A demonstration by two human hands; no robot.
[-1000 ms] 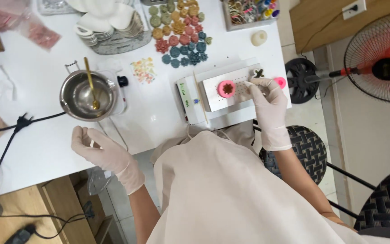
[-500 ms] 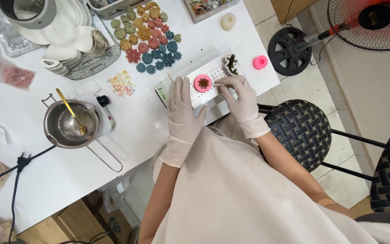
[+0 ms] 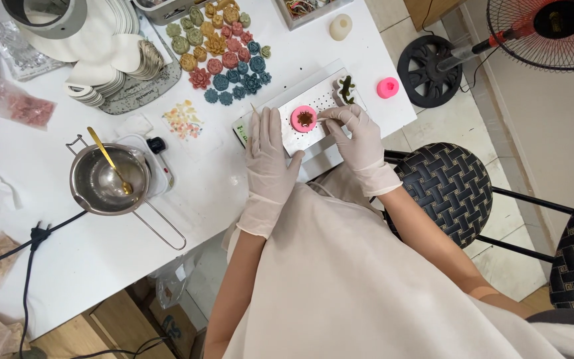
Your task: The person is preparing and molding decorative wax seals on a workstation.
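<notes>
Table (image 3: 88,266) is white and carries many things. At far left lie pink packets (image 3: 28,110) and a black cable with plug (image 3: 38,234). Next stands a steel pot (image 3: 109,179) on a small white heater, with a golden spoon (image 3: 109,161) leaning inside it. Above it are stacked white dishes (image 3: 111,63). Further right, a group of small flower-shaped pieces (image 3: 224,56) in red, green, yellow and blue lies on the table.

The left hand (image 3: 270,156), in a white glove, rests flat with fingers almost straight and close together on the left part of a white perforated tray (image 3: 323,106). A thin stick shows just above its fingertips, but I cannot tell if the hand grips it. On the tray, between both hands, sits a round pink mould (image 3: 304,118) with dark brown bits inside. The right hand (image 3: 359,136), also gloved, pinches its thumb and forefinger narrowly just beside the mould's right edge; what it pinches is too small to see. Behind it a dark green piece (image 3: 346,88) lies on the tray. Right of the tray are a second pink mould (image 3: 387,87), then a fan (image 3: 546,30) and woven black chairs (image 3: 450,189).
</notes>
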